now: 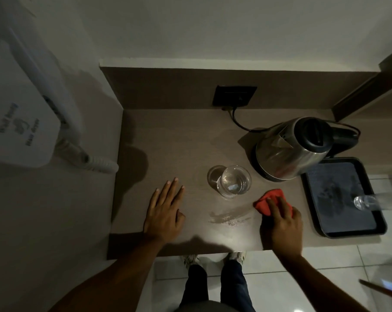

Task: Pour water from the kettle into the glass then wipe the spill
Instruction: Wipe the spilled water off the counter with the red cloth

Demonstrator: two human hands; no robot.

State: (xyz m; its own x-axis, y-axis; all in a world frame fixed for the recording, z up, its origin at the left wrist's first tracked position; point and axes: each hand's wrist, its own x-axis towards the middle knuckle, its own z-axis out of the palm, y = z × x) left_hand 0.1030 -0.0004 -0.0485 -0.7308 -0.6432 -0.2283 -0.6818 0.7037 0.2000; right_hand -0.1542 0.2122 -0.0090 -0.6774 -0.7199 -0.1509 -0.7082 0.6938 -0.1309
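Note:
A steel kettle point(289, 149) with a black lid stands upright at the back right of the brown counter point(168, 136). In front of it, a clear glass point(233, 182) holds water. A wet smear point(230, 218) lies on the counter near the front edge. My right hand point(282, 224) presses a red cloth point(269, 199) onto the counter just right of the smear. My left hand point(165, 210) rests flat on the counter with fingers spread, left of the glass, holding nothing.
A black tray point(321, 228) sits at the right edge with another clear glass point(366, 202) on it. The kettle's cord runs to a black wall socket point(234, 95). A white wall-mounted hair dryer point(21, 131) hangs at the left. Walls enclose the counter behind and left.

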